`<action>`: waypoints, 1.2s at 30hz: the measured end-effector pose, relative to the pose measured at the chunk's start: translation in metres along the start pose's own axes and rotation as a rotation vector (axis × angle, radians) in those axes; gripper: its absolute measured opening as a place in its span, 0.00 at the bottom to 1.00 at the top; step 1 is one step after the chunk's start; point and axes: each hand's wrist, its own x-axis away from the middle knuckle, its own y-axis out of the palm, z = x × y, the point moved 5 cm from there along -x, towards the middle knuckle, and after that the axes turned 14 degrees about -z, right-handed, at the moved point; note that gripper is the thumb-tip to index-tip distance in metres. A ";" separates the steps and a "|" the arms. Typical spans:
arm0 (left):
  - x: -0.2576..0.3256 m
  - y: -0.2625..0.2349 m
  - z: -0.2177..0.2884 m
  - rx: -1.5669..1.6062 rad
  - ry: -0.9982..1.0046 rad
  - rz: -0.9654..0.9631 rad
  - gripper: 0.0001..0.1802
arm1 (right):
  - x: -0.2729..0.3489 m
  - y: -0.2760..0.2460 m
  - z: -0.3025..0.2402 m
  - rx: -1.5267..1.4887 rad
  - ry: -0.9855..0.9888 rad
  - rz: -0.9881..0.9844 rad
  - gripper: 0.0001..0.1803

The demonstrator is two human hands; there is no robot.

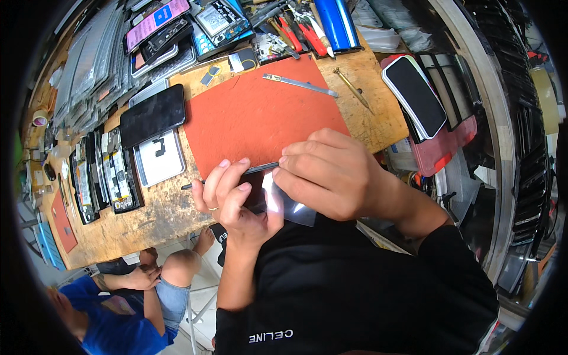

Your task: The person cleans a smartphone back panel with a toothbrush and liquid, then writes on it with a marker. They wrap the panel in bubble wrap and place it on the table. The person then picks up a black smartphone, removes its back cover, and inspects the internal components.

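My left hand [236, 204] and my right hand [328, 174] meet at the near edge of an orange-red work mat [254, 112]. Between them is a thin dark phone-like slab [262, 168], seen almost edge-on. My left fingers wrap it from the left, and my right thumb and fingertips pinch its right end. A clear, shiny plastic film [303, 215] hangs beneath, close to my right thumb; whether it is attached to the slab I cannot tell. A dark pointed tip [187, 186] sticks out beside my left fingers. A ring is on my left hand.
A metal blade tool [300, 85] lies on the mat; a brass pen-like tool [353, 90] is to its right. Phones [152, 116] and opened phone bodies [118, 171] lie left. A white-edged phone [414, 97] sits right. Another person [127, 307] sits at lower left.
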 end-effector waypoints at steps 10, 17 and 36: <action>-0.010 -0.050 -0.037 -0.194 -0.223 -0.225 0.45 | -0.015 -0.006 0.022 -0.213 0.122 -0.111 0.11; 0.012 -0.043 -0.057 -0.015 -0.398 -0.214 0.52 | -0.027 -0.003 0.043 -0.259 0.152 -0.160 0.07; 0.004 -0.041 -0.059 0.022 -0.420 -0.244 0.45 | -0.041 0.031 0.063 -0.598 0.299 -0.176 0.05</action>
